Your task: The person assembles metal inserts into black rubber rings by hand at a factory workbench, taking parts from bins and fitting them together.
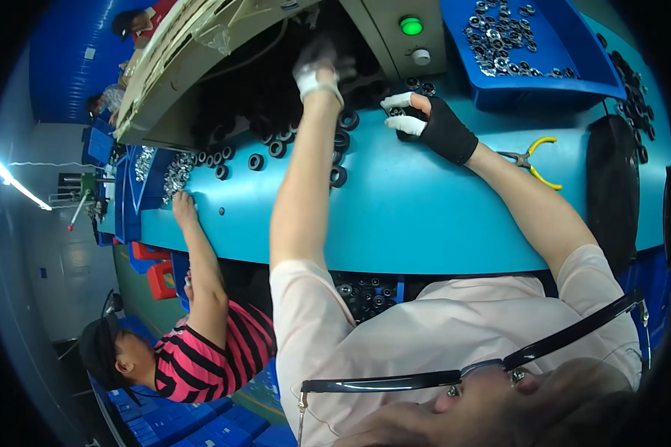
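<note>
Right hand clasps a dark round part; left hand too blurred to tell.

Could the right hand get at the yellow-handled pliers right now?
Likely yes: the yellow-handled pliers lie near the right hand, handles uncovered, though its fingers appear occupied with a small round part.

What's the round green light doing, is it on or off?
On. The green light looks bright and glowing against the plain machine panel, just above the pale knob.
</note>
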Tool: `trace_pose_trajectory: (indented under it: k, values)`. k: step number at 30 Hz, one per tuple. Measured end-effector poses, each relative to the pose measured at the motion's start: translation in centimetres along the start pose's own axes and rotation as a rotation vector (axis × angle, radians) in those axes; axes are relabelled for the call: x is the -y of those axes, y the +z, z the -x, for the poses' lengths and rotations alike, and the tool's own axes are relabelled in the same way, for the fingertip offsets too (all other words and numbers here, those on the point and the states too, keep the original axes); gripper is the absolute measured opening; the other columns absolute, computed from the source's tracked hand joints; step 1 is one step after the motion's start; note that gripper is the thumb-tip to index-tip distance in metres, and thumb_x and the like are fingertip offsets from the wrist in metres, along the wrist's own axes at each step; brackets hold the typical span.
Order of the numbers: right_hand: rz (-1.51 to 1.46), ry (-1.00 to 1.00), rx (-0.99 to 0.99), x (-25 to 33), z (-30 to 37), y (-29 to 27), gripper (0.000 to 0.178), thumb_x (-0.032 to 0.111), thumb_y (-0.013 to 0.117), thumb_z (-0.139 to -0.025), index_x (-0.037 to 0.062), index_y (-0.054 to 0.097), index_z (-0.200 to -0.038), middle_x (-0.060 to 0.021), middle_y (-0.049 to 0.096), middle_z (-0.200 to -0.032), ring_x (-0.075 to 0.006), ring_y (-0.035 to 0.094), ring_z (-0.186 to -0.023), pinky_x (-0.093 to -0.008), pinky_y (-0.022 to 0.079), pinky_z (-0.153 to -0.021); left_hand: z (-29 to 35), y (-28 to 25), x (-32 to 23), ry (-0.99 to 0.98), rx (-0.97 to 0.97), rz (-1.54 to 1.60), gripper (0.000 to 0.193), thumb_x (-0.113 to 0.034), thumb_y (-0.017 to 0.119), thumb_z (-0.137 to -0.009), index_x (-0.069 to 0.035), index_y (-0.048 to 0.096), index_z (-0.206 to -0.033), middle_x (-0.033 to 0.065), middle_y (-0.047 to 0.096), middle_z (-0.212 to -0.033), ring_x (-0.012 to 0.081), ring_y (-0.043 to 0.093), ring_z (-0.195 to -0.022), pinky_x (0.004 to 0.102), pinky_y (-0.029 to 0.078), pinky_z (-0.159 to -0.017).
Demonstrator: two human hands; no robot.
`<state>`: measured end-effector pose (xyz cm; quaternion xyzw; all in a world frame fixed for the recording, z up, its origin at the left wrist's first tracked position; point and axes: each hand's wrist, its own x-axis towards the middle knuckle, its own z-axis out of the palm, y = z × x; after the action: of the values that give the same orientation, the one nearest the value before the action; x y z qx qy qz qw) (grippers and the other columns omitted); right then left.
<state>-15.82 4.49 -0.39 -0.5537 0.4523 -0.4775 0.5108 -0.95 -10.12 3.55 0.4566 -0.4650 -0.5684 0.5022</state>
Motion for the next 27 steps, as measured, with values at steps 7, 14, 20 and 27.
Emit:
trace_pose_trajectory:
  k: [7,14,20,27]
  values:
    - [0.003,-0.176,-0.299,-1.1,-0.3,0.0,0.033,0.016,0.061,-0.084,0.0028,0.057,-0.113,-0.0122,0.063,-0.102,-0.0173,0.06,-0.09,-0.0278,0.046,-0.078,10.3,0.2,3.6,-0.094,0.157,0.149,0.042,-0.011,0.051,-0.092,0.005,0.04,-0.129,0.0183,0.056,-0.11,0.0222,0.062,-0.077,0.0321,0.056,-0.069]
    - [0.369,-0.468,-0.417,-2.3,-0.6,0.6,0.036,0.008,0.056,-0.084,0.0034,0.053,-0.12,-0.0168,0.062,-0.103,-0.0296,0.06,-0.093,-0.0337,0.046,-0.083,10.1,-0.7,3.9,-0.038,0.249,0.164,0.046,-0.008,0.049,-0.092,0.006,0.034,-0.133,0.0157,0.053,-0.112,0.0207,0.061,-0.083,0.0315,0.054,-0.075]
    - [0.197,-0.309,-0.355,-0.8,-0.2,0.5,0.032,0.011,0.06,-0.084,0.0031,0.055,-0.115,-0.0143,0.062,-0.098,-0.0224,0.061,-0.089,-0.0298,0.047,-0.078,9.9,-1.0,3.2,-0.054,0.322,0.107,0.047,-0.005,0.052,-0.09,0.007,0.035,-0.132,0.0171,0.052,-0.112,0.0206,0.062,-0.081,0.031,0.054,-0.074]
    - [0.182,-0.316,-0.344,-0.7,-0.1,0.3,0.033,0.013,0.065,-0.081,0.0015,0.058,-0.111,-0.0129,0.063,-0.099,-0.0207,0.061,-0.09,-0.0291,0.047,-0.079,10.4,-0.5,3.1,-0.059,0.358,0.134,0.046,-0.003,0.052,-0.09,0.007,0.035,-0.131,0.0175,0.055,-0.107,0.0186,0.063,-0.077,0.0298,0.056,-0.072]
